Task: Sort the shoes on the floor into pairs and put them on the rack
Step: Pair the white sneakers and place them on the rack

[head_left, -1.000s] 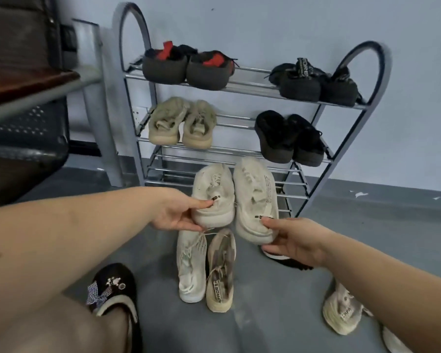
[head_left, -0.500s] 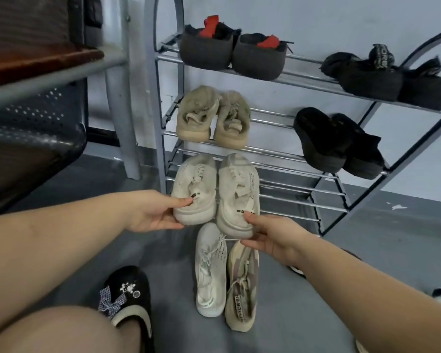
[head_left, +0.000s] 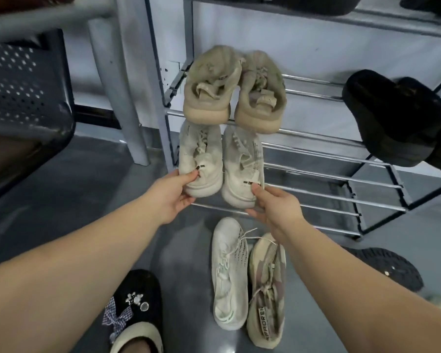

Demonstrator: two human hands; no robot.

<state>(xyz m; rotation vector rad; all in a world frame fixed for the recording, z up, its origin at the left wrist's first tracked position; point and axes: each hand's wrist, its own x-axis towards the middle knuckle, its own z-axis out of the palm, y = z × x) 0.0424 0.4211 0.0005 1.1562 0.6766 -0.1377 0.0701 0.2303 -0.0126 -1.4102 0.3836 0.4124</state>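
Two cream sneakers lie side by side, toes away from me, over the lowest bars of the grey metal shoe rack (head_left: 316,194). My left hand (head_left: 172,194) grips the heel of the left cream sneaker (head_left: 201,156). My right hand (head_left: 275,207) pinches the heel of the right cream sneaker (head_left: 242,161). One shelf up sits a beige pair (head_left: 233,90). On the floor below my right wrist lie a white lace-up sneaker (head_left: 229,273) and a tan camouflage sneaker (head_left: 266,289), touching each other.
Black platform shoes (head_left: 395,118) rest on the right of the middle shelf. A black mesh shoe (head_left: 390,266) lies on the floor at right. My foot in a black bow slipper (head_left: 135,312) is at bottom left. A perforated metal chair (head_left: 23,98) stands to the left.
The view has closed in on the rack and tilted down. Both hands have carried the cream sneakers forward onto the lowest shelf, below the beige pair.
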